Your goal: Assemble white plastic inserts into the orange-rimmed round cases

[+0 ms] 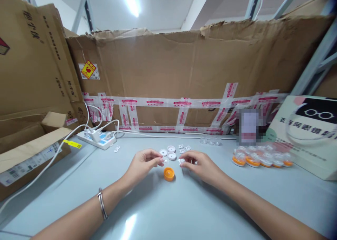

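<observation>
My left hand (146, 162) pinches a small clear plastic piece (165, 160) between thumb and fingertips. Opposite it, my right hand (198, 162) grips a small white plastic piece (181, 161), partly covered by the fingers. Between and just below the two hands, an orange round cap (169, 174) lies on the table with its hollow side up. Several white round caps (171, 156) sit together just beyond my fingertips. Small square white parts (181, 151) lie to their right, close behind my right hand.
Finished-looking orange and clear round cases (252, 160) are grouped at the right, before a printed box (308, 138). Clear covers (210, 141) lie at the back. A power strip (101, 138) with cables and an opened carton (31, 152) stand left. Large cardboard (163, 68) walls the back.
</observation>
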